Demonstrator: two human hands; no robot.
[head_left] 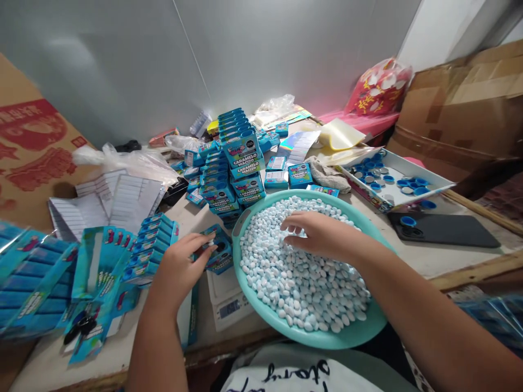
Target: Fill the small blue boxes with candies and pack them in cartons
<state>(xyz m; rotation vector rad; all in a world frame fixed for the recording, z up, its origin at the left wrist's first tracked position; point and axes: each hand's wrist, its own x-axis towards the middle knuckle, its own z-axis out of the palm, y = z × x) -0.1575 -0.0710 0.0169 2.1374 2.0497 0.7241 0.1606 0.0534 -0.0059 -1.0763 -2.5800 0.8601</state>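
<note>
A round turquoise basin (310, 342) full of small white and pale blue candies (294, 283) stands in front of me. Over the candies is my right hand (312, 233), its fingers curved and apart from the thumb, fingertips touching the pile. My left hand (182, 264) is at a small blue candy box (220, 250) resting on a white digital scale (229, 305). Its thumb and fingers come together over the box top; what they pinch is too small to make out. The scale's display is lit, but I cannot read it.
Stacked blue boxes (241, 152) rise behind the basin. At right are a tray (425, 190) of round blue caps and a dark phone (449, 231). Blue cartons (102, 267) and papers (134, 201) lie left. A large cardboard box (461, 120) stands at the far right.
</note>
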